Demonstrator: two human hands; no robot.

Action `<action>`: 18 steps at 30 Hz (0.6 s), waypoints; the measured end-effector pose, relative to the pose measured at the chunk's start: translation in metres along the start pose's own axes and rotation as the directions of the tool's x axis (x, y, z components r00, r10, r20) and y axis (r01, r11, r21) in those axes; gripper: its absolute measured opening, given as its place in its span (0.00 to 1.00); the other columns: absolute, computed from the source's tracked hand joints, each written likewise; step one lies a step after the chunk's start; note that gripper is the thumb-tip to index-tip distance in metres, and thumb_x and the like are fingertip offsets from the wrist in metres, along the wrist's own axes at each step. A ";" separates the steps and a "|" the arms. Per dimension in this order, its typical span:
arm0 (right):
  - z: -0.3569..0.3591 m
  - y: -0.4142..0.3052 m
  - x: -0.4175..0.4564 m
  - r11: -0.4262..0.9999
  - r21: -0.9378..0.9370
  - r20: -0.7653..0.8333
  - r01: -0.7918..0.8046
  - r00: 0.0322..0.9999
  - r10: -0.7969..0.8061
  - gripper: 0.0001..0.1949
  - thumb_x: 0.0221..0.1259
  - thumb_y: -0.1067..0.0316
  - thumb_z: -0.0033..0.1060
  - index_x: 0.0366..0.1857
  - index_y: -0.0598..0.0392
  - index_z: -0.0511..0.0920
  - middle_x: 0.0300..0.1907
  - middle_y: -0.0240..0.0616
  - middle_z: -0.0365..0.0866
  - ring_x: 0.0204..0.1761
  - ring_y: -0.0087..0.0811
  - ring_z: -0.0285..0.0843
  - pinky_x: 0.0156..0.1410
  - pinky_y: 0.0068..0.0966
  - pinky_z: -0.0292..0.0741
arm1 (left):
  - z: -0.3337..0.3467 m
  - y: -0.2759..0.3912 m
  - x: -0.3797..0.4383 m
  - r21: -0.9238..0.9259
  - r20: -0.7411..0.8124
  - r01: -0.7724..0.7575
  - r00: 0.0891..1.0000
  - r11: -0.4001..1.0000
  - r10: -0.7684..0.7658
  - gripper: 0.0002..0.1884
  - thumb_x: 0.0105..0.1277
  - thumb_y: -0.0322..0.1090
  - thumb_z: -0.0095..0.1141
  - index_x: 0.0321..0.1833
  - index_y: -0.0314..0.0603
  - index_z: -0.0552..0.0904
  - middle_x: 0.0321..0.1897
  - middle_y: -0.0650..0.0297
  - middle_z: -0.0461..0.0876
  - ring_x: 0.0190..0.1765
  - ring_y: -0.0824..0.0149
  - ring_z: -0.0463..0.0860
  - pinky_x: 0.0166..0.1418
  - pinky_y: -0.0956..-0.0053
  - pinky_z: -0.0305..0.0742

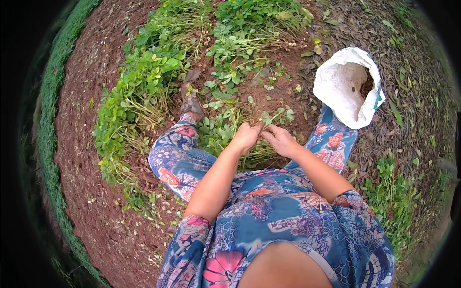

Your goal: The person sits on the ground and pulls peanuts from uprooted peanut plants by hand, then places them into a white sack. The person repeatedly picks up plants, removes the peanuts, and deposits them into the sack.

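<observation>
In the head view my left hand and my right hand meet between my spread legs, fingertips nearly touching. Both pinch a small leafy peanut sprig; its stem end is hidden by the fingers. Under my forearms lies a heap of uprooted peanut plants, leaves to the left and stems to the right. A white woven sack with its mouth rolled wide stands beyond my right hand, against my right lower leg. Dark matter shows inside it.
Rows of peanut plants lie left and ahead, some pale pods among their roots. Reddish soil spreads left to a green strip. Dry leaf litter covers the right, with another green clump.
</observation>
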State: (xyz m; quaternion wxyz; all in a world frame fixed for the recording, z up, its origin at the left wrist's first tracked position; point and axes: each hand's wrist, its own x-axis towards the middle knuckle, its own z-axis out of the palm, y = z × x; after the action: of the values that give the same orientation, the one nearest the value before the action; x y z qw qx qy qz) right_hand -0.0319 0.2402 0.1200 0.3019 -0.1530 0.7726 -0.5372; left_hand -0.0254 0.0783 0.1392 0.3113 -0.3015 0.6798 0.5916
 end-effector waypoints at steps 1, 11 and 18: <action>0.000 -0.003 0.004 0.998 -0.049 0.033 0.041 0.999 -0.040 0.16 0.67 0.58 0.47 0.47 0.60 0.75 0.40 0.55 0.80 0.44 0.51 0.78 0.47 0.40 0.73 | 0.000 -0.006 0.005 0.101 -0.043 -0.100 0.994 0.990 0.104 0.15 0.66 0.44 0.52 0.34 0.36 0.80 0.21 0.58 0.77 0.22 0.64 0.73 0.25 0.69 0.65; -0.208 0.015 -0.014 0.382 -0.911 -0.253 -0.153 0.941 -0.224 0.11 0.60 0.66 0.51 0.46 0.45 0.78 0.54 0.40 0.73 0.57 0.43 0.69 0.58 0.38 0.68 | -0.038 0.000 0.015 -0.111 -0.527 -0.246 0.836 0.963 0.153 0.22 0.66 0.48 0.53 0.45 0.31 0.80 0.38 0.61 0.84 0.37 0.66 0.79 0.45 0.69 0.72; -0.133 -0.052 0.012 0.827 -0.513 -0.008 0.228 0.963 -0.270 0.54 0.39 0.58 0.76 0.73 0.43 0.47 0.72 0.55 0.47 0.72 0.55 0.48 0.74 0.41 0.56 | -0.043 0.033 -0.040 0.068 -0.339 -0.463 0.822 0.884 0.457 0.14 0.63 0.34 0.56 0.48 0.33 0.79 0.39 0.62 0.83 0.39 0.71 0.78 0.49 0.74 0.72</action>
State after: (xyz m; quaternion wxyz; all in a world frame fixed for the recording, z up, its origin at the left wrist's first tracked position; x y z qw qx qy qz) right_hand -0.1303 0.3120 0.1965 0.1470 -0.3047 0.8714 -0.3552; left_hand -0.0289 0.0414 0.1949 0.0328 -0.2306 0.7709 0.5928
